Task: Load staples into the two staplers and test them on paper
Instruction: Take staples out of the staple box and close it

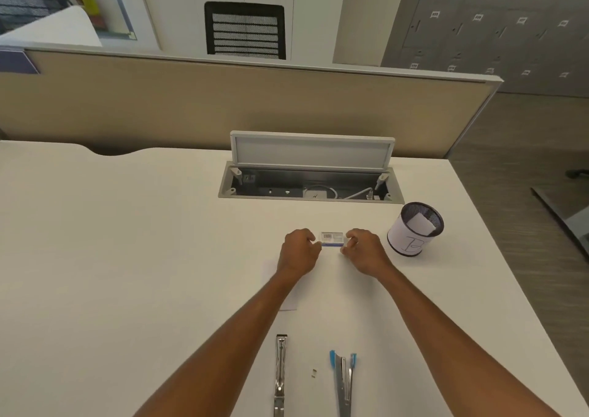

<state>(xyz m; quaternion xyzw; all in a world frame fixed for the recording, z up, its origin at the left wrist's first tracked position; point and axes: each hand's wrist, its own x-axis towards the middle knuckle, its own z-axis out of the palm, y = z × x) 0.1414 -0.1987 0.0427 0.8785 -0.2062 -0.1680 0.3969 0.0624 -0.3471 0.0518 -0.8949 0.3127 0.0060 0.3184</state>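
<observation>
both hands pinched the staple box (331,238) at its ends, the left hand (299,252) and right hand (361,251) with fingers curled onto it, just above the desk (127,257). the step in hand appeared to be opening the box; the next move would call for drawing out one strip intact. nearer the person than the box lay the paper sheet (288,302), then the silver stapler (280,372) and blue stapler (343,381), both swung open, a loose staple piece (314,373) between them. right of the box, a mesh cup (414,230) stood near enough to be knocked.

Staple box (331,238) white, blue stripe, barcode; stapler (343,381) blue-tipped; desk (127,257) white.
</observation>
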